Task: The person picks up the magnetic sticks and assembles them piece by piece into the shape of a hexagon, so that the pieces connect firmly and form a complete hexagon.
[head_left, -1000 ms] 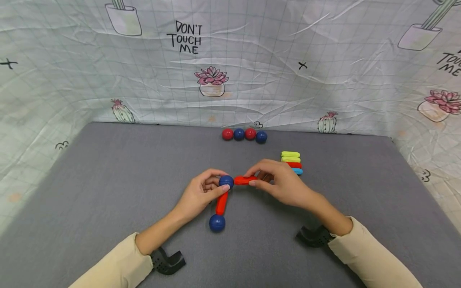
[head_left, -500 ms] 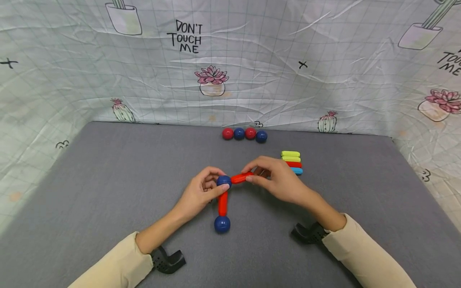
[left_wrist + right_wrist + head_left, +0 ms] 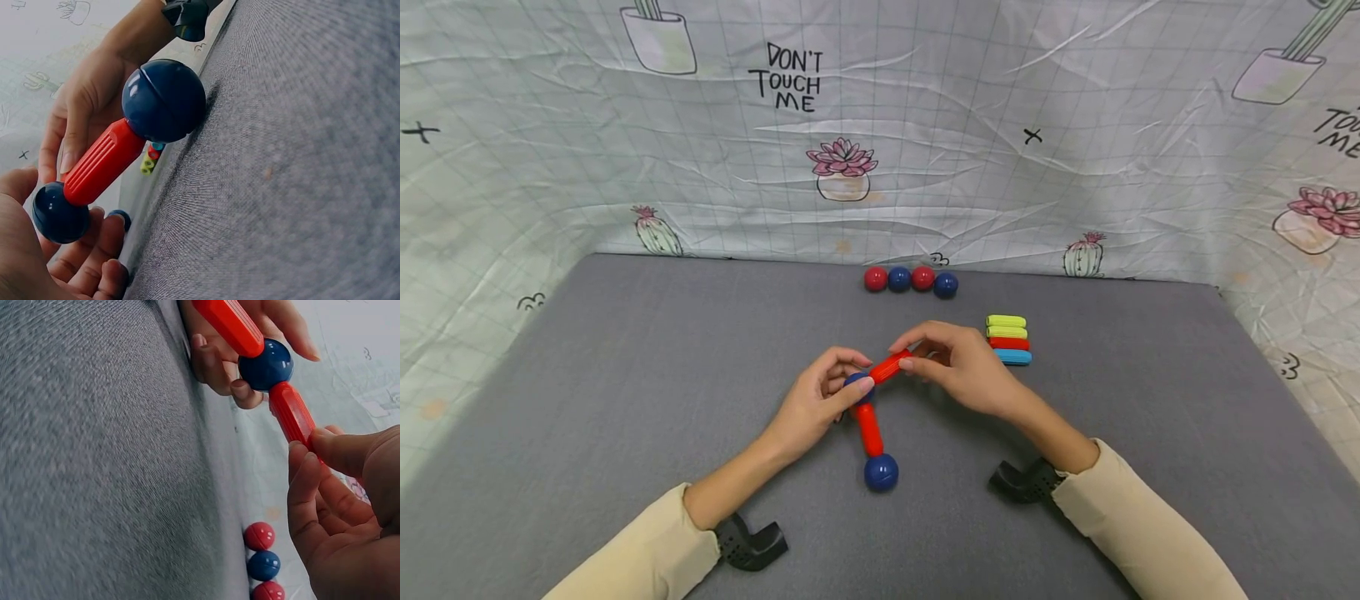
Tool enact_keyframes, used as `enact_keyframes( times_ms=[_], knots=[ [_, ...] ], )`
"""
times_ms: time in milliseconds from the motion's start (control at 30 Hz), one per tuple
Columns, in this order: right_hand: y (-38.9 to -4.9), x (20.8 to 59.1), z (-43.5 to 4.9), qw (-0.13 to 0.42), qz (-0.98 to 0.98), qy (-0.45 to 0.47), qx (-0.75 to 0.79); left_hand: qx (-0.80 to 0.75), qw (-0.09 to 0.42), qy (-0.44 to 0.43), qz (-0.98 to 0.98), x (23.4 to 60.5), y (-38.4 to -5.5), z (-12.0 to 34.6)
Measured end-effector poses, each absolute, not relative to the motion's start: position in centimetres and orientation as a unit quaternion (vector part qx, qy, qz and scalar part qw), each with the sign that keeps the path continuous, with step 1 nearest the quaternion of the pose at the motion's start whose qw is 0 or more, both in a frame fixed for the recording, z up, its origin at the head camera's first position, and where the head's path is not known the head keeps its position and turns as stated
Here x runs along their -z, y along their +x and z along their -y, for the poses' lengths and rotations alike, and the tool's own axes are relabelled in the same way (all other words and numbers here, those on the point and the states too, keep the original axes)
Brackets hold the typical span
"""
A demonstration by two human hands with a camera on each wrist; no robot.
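My left hand point(image 3: 812, 400) holds a blue ball point(image 3: 266, 365) between thumb and fingers, partly covered by the thumb in the head view. From this ball one red rod point(image 3: 870, 430) runs toward the near side and ends in a second blue ball point(image 3: 881, 472). Another red rod point(image 3: 889, 367) meets the held ball on its far right side. The thumb and fingertips of my right hand point(image 3: 962, 367) pinch that rod's outer end. In the right wrist view, both rods touch the held ball at nearly opposite sides.
Red and blue balls point(image 3: 898, 279) stand in a row at the table's back edge. Right of my right hand lie two yellow-green rods point(image 3: 1006, 327), a red rod point(image 3: 1009, 343) and a blue rod point(image 3: 1013, 357), side by side. A printed cloth point(image 3: 962, 167) hangs behind the grey table point(image 3: 700, 333).
My right hand has moved left and slightly away, tilting its red rod up toward the right. The near rod and its end ball have swung right, while my left hand stays nearly in place.
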State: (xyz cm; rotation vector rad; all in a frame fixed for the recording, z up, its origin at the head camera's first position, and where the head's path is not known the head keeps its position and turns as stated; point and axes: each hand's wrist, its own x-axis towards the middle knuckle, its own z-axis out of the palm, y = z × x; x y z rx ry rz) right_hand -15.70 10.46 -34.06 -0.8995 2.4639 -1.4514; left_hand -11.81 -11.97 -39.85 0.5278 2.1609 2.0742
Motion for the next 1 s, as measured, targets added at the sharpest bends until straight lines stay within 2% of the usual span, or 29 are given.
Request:
enact_keyframes(
  times_ms=[167,400,700,1000],
  knots=[
    [-15.0,33.0,-9.6,0.079,-0.812,-0.3,0.494,-0.683,0.043,0.176,-0.707,39.8,-11.8,12.1],
    [-16.2,35.4,-9.1,0.087,-0.807,-0.299,0.501,-0.706,0.037,0.195,-0.68,40.0,-11.8,12.1],
    [-16.5,35.3,-8.9,0.082,-0.805,-0.295,0.508,-0.714,0.034,0.156,-0.681,39.9,-11.8,12.0],
    [-17.6,35.4,-9.8,0.042,-0.822,-0.276,0.496,-0.711,0.035,0.166,-0.682,40.0,-11.8,12.0]
  ],
)
